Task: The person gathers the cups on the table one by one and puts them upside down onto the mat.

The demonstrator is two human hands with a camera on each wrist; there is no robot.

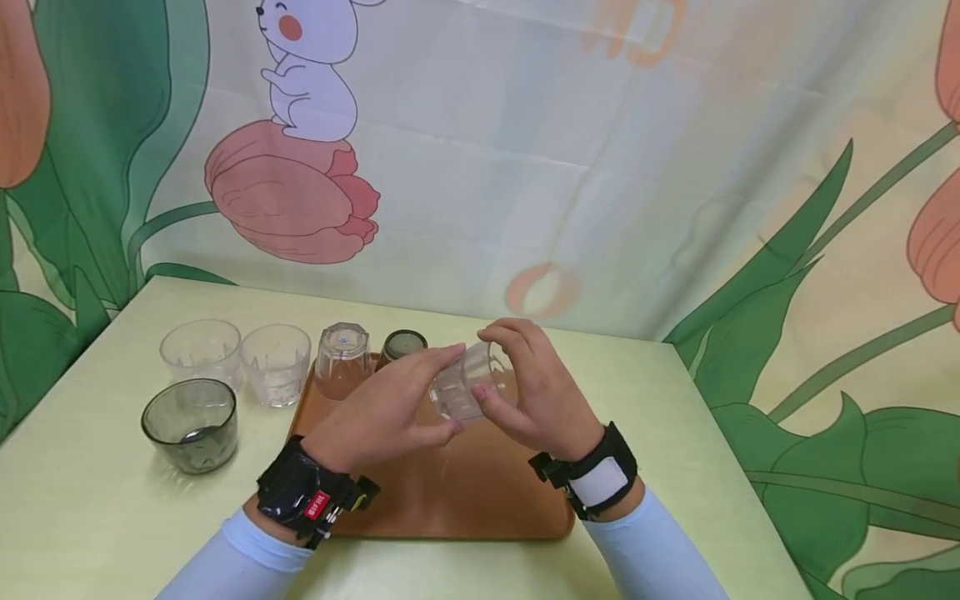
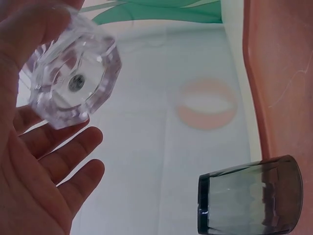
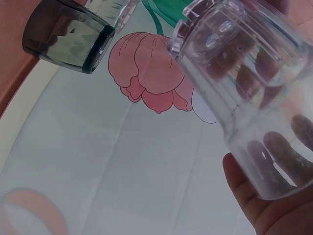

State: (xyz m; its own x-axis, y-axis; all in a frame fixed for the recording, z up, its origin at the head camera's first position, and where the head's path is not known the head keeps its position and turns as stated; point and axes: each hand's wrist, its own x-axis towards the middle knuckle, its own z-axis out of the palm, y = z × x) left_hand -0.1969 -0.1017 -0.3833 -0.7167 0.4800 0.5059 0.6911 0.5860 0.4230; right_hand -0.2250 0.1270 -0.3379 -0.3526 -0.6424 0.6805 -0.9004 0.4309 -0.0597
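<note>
Both hands have hold of one clear drinking glass [image 1: 459,393], tilted above the brown tray [image 1: 457,500]. My right hand [image 1: 543,396] grips it near the rim, thumb on the near wall; its fingers show through the glass [image 3: 220,63] in the right wrist view. My left hand [image 1: 386,408] is at the faceted base, thumb on one side and fingers on the other. In the left wrist view that hand's other fingers [image 2: 73,147] spread loosely below the base. Upside down at the tray's back left stand a clear faceted glass [image 1: 343,362] and a dark glass [image 1: 405,343].
Left of the tray on the pale table [image 1: 75,500] are a wide clear bowl [image 1: 201,354], a clear glass [image 1: 276,367] and a smoky dark bowl [image 1: 191,429], all mouth up. Behind the table hangs a printed curtain [image 1: 465,167].
</note>
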